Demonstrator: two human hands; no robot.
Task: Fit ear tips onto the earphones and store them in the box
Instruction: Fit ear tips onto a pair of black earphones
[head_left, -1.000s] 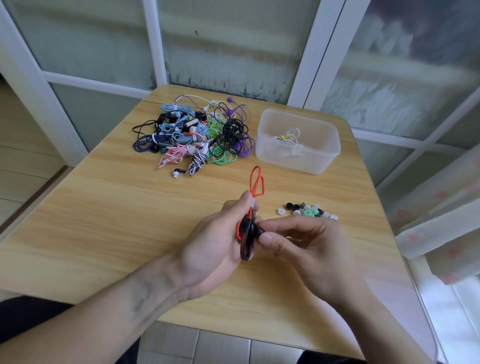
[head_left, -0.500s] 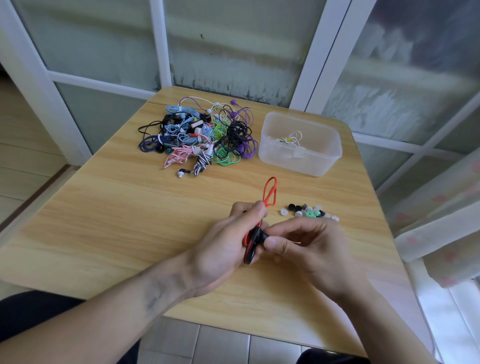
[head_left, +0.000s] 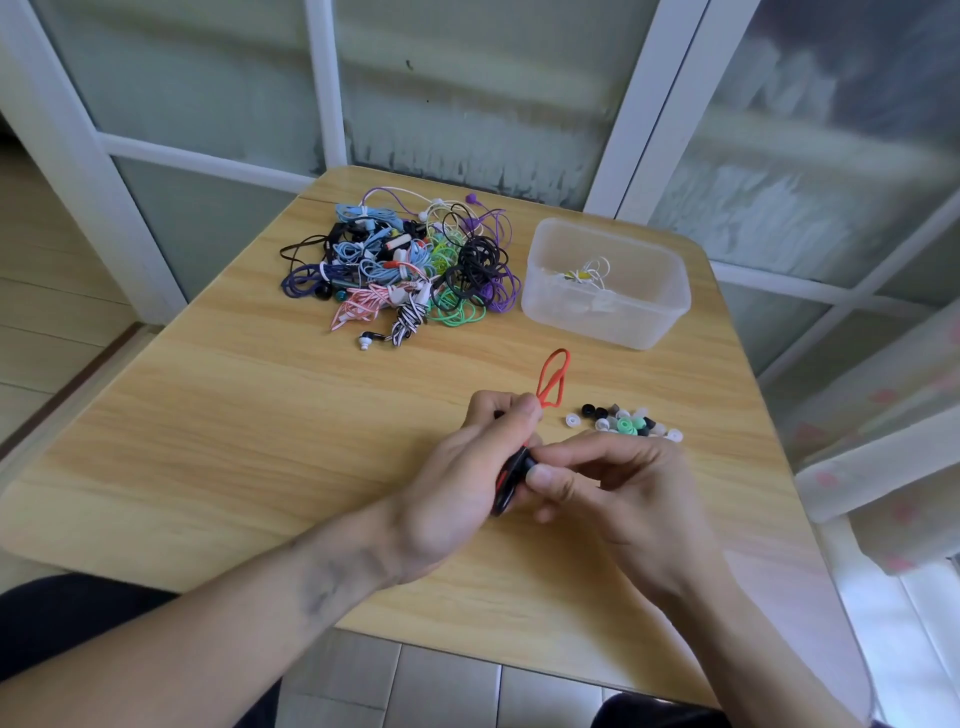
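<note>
The left hand (head_left: 457, 488) was curled round a red-and-black earphone (head_left: 511, 480), fingers wrapped over its cable with the thumb lying along the top, so the hand was closed on it rather than spread. A loop of the red cable (head_left: 553, 376) stood up out of the fist, past the thumb tip, and hung above the surface (head_left: 218, 441). The right hand (head_left: 618, 499) met the left at the earphone's black end: its thumb and forefinger were drawn together in a pinch right at that end, the other fingers bent loosely beneath. Whether an ear tip sat between those fingertips could not be told, since the fingers covered the spot. Both hands were held just above the near middle of the surface.

Just beyond the right hand lay a small scatter of loose ear tips (head_left: 626, 422), black, white, green and grey, resting on the wood. Farther back, toward the left, sat a tangled heap of earphones (head_left: 410, 270) in blue, purple, green, pink, black and white, with one striped set and a single white-tipped bud at its near edge. To the right of the heap, apart from it, stood the clear plastic box (head_left: 605, 319), lidless, with one white earphone set (head_left: 589, 275) coiled inside. Behind the surface ran white-framed frosted glass panels (head_left: 467, 104).
</note>
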